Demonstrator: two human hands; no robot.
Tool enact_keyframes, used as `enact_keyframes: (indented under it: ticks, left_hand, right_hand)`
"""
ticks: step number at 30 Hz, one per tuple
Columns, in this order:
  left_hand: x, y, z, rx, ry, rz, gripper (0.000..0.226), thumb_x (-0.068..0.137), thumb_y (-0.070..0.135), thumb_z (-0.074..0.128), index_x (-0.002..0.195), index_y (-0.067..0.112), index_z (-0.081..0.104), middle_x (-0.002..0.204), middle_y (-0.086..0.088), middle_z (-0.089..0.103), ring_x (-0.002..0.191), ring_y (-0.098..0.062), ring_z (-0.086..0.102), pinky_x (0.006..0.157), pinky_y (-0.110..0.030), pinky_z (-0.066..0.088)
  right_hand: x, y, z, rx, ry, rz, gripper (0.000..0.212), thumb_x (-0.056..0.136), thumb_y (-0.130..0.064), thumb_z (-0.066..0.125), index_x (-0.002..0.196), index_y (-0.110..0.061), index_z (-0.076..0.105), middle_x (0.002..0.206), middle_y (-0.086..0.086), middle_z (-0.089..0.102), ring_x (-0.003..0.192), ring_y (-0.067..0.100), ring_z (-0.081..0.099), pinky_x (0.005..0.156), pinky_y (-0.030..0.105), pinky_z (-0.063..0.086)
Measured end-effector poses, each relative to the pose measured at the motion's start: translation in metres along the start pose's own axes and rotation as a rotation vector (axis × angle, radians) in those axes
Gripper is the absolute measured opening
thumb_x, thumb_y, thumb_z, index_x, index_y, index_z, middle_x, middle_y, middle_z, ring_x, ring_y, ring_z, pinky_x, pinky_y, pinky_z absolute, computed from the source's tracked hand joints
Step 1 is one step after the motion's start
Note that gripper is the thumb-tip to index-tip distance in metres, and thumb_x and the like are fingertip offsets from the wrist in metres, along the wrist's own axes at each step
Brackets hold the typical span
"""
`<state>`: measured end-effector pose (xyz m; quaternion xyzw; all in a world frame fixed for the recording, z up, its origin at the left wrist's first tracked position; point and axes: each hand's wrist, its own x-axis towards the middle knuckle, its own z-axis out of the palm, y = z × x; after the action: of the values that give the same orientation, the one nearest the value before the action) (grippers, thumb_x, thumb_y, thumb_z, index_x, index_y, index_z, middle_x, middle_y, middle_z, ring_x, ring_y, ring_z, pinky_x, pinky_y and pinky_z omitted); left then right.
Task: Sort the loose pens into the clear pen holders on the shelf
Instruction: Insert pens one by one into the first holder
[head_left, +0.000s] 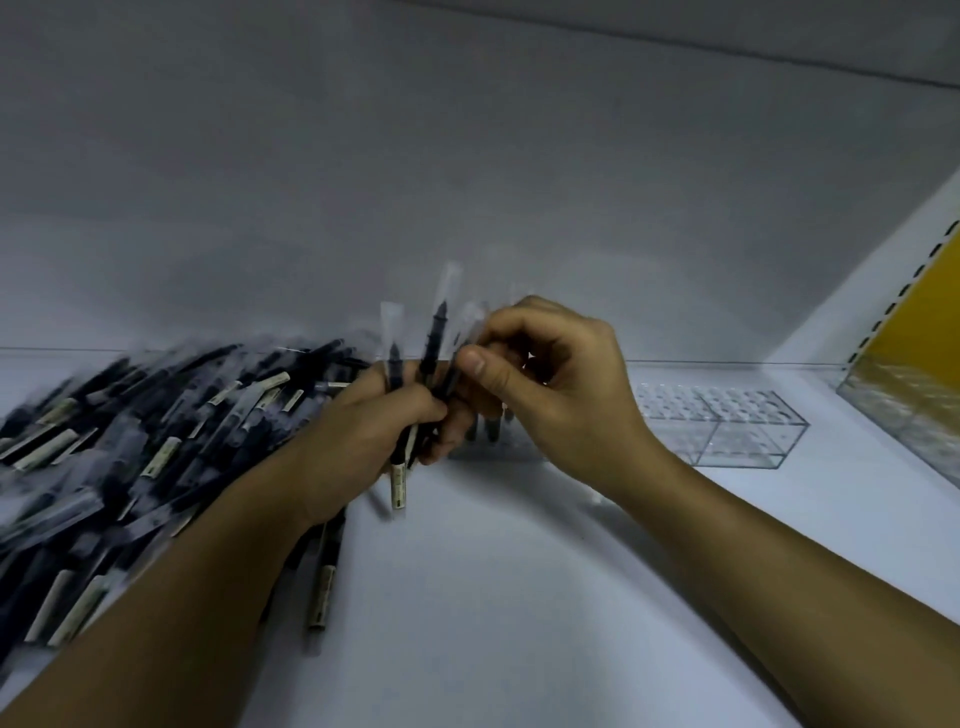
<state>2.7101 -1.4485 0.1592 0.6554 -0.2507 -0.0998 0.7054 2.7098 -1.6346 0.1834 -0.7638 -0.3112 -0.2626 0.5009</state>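
Left hand (363, 421) fisted around slim black pens (397, 415) in clear sleeves; right hand (550, 384) pinches one. Clear acrylic holder (727, 431) just right, on shelf (493, 597).

Two hands: the left hand (363, 421) and the right hand (550, 384). About three pens (430, 343) stand clear in the left hand's grip; blur may hide more. One pile (130, 447) of loose pens lies on the shelf (519, 597), far too many and too blurred to count. Two clear holders: one (727, 431) beside the right hand, another (904, 410) at the right edge.
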Motion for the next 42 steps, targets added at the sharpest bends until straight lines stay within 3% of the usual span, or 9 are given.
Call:
enact_keyframes:
  ticks: [5,8,13,17,21,25,28,35,42]
  left_hand:
    - [0.002,0.004,0.001,0.104,0.043,-0.003,0.031,0.085,0.019,0.048,0.097,0.013,0.076,0.082,-0.014,0.069,0.078,-0.026,0.063,0.068,-0.038,0.045]
    - [0.006,0.002,0.0,0.18,0.124,-0.047,0.025,0.097,0.014,0.047,0.099,0.011,0.072,0.075,-0.011,0.07,0.072,-0.026,0.066,0.066,-0.041,0.046]
    - [0.005,0.002,-0.004,0.222,0.287,-0.058,0.032,0.106,0.021,0.038,0.097,0.009,0.066,0.064,-0.01,0.065,0.059,-0.027,0.064,0.056,-0.035,0.049]
    - [0.004,0.0,-0.006,0.219,0.243,-0.028,0.031,0.106,0.025,0.04,0.096,0.012,0.066,0.056,0.0,0.044,0.051,-0.016,0.048,0.057,-0.036,0.04]
    - [0.006,0.001,-0.005,0.158,0.254,-0.085,0.026,0.104,0.022,0.045,0.096,0.007,0.065,0.052,0.008,0.036,0.044,-0.007,0.033,0.046,-0.025,0.031]
    - [0.004,0.007,0.0,0.084,0.263,-0.064,0.013,0.102,0.018,0.049,0.109,0.012,0.058,0.053,0.009,0.036,0.045,-0.008,0.032,0.044,-0.023,0.03]
    - [0.005,0.009,0.001,0.042,0.264,-0.076,0.005,0.103,0.019,0.047,0.103,0.02,0.052,0.058,0.002,0.04,0.043,-0.009,0.033,0.047,-0.029,0.027]
    - [0.007,0.009,-0.001,0.054,0.297,0.008,0.024,0.106,0.023,0.041,0.085,0.018,0.052,0.065,-0.005,0.041,0.044,-0.011,0.034,0.048,-0.03,0.031]
    - [0.006,0.005,-0.004,0.136,0.271,0.025,0.031,0.106,0.022,0.039,0.086,0.018,0.062,0.063,-0.005,0.044,0.046,-0.015,0.036,0.051,-0.033,0.031]
  right_hand:
    - [0.008,-0.002,-0.013,0.2,0.187,0.15,0.005,0.093,-0.014,0.065,0.088,-0.012,0.065,0.08,0.006,0.065,0.07,0.021,0.063,0.058,0.026,0.05]
    - [0.013,-0.003,-0.021,0.289,0.295,0.189,0.007,0.095,-0.007,0.061,0.09,-0.004,0.064,0.085,0.016,0.07,0.075,0.028,0.07,0.06,0.031,0.053]
    - [0.018,-0.001,-0.027,0.262,0.384,0.214,0.008,0.097,-0.002,0.058,0.09,-0.001,0.062,0.074,0.01,0.067,0.067,0.029,0.067,0.051,0.031,0.045]
    - [0.018,0.0,-0.03,0.208,0.405,0.188,0.009,0.098,-0.004,0.061,0.099,0.005,0.063,0.075,0.007,0.064,0.066,0.028,0.063,0.05,0.032,0.047]
    - [0.017,0.001,-0.031,0.149,0.397,0.164,0.008,0.098,-0.004,0.06,0.101,0.003,0.062,0.078,0.009,0.064,0.071,0.035,0.065,0.052,0.034,0.05]
    - [0.018,0.0,-0.033,0.071,0.407,0.132,0.009,0.1,-0.008,0.06,0.102,0.001,0.061,0.083,0.016,0.065,0.074,0.035,0.067,0.053,0.033,0.052]
    - [0.016,0.0,-0.031,-0.027,0.391,0.085,0.003,0.099,-0.009,0.062,0.099,-0.006,0.062,0.083,0.012,0.065,0.075,0.032,0.067,0.054,0.039,0.053]
    - [0.015,0.005,-0.029,-0.134,0.34,0.063,0.006,0.095,-0.012,0.063,0.101,-0.014,0.061,0.083,0.001,0.066,0.076,0.025,0.069,0.058,0.044,0.056]
    - [0.017,0.01,-0.033,-0.196,0.29,0.125,0.007,0.096,-0.019,0.065,0.1,-0.014,0.064,0.08,-0.004,0.069,0.073,0.019,0.072,0.064,0.046,0.06]
